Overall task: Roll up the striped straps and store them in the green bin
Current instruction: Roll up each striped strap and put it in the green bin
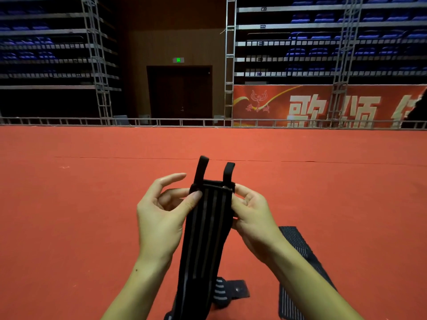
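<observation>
From the head camera, both hands held one striped strap point(203, 229) up over the red carpet point(92, 204). The left hand point(161, 211) pinched the strap's top left corner between thumb and fingers. The right hand point(251, 211) pinched the top right corner, fingers curled round the edge. The strap was a long, flat, stretchy-looking band — black with thin grey lines running down it. Above the grip, two black loops point(227, 172) stuck up from the strap's top edge. Below the grip, the strap hung down between the two arms.

Under the right arm, a second striped strap point(293, 239) lay flat on the carpet. Below the held strap, a small rolled strap point(219, 292) with grey bands sat beside a flat black tab point(238, 289) — touching it. No bin showed in this view.
</observation>
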{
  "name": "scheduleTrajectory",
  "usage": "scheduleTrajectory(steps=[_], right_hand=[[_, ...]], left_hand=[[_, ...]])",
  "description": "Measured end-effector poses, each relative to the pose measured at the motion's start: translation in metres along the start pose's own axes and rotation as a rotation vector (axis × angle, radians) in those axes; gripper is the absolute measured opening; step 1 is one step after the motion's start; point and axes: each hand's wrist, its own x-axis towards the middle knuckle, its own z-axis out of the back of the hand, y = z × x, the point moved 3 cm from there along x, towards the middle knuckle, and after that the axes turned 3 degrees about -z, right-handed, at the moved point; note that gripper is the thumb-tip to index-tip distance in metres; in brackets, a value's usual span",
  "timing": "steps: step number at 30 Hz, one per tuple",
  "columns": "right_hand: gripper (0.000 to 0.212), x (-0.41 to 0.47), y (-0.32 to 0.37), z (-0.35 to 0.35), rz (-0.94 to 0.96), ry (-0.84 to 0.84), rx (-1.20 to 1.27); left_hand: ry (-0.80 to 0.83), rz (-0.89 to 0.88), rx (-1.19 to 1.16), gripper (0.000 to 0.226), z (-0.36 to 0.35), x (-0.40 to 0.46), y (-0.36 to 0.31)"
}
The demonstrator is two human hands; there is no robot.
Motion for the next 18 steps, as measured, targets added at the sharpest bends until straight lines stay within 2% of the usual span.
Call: scheduleTrajectory(steps=[5, 8, 10, 12, 16, 18], right_hand=[[0.042, 0.001, 0.010, -0.010, 0.022, 0.054, 0.013], [0.037, 0.002, 0.016, -0.014, 0.098, 0.056, -0.057], [0.048, 0.004, 0.022, -0.015, 0.144, 0.015, -0.098], [0.051, 0.009, 0.034, -0.014, 0.189, -0.021, -0.078], [0.050, 0.025, 0.057, -0.011, 0.248, -0.078, -0.009], [0.051, 0.028, 0.062, -0.012, 0.273, -0.087, -0.008]], left_hand=[[-0.130, -0.031, -0.012, 0.036, 0.000, 0.005, 0.004], [-0.147, -0.063, 0.001, 0.034, -0.004, 0.008, 0.001], [-0.141, -0.068, 0.039, 0.039, -0.004, 0.013, 0.000], [-0.091, -0.042, 0.105, 0.047, -0.001, 0.016, 0.000], [0.176, 0.086, 0.053, 0.051, -0.011, 0.009, 0.001], [0.185, 0.070, 0.032, 0.051, -0.014, 0.011, -0.003]])
